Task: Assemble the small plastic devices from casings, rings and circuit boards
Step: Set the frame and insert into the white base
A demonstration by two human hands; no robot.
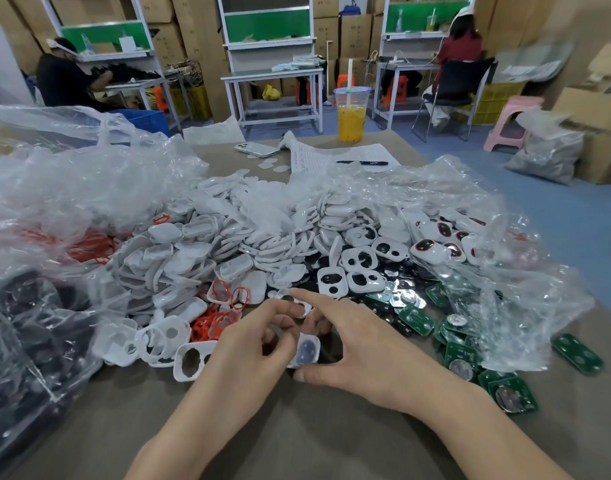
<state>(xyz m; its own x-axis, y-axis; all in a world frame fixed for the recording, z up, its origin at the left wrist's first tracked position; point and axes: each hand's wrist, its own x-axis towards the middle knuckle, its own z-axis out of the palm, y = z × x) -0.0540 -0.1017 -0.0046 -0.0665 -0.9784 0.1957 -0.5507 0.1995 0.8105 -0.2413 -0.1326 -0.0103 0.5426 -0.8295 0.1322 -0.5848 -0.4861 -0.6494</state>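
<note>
The counter (314, 441) fills the lower view; its far and left portions are covered. Crumpled clear plastic bags (72, 174) lie across the left side, and more film drapes the right. A dark bag (27, 341) sits at the near left; I cannot make out its contents.

A heap of white casings (262, 230) occupies the centre of the counter. Its rear is buried under film, so where it ends is not visible.

Both my forearms enter from the bottom edge and meet just in front of the heap. My left hand (252, 351) is knuckles-up with its fingers curled inward, pinching the near-left side of one casing (308, 349). My right hand (363, 348) holds the same casing. The thumb lies along its lower edge and the index finger (299, 293) is extended straight, up and to the left, over the edge of the heap. The other right fingers fold behind the casing and are mostly hidden. The casing is held just above the counter, and its dark grey inner face shows.

Green circuit boards (418, 322) are scattered to the right, several blurred beneath film.

Red rings (207, 329) lie just left of my left hand, among loose casings.
</note>
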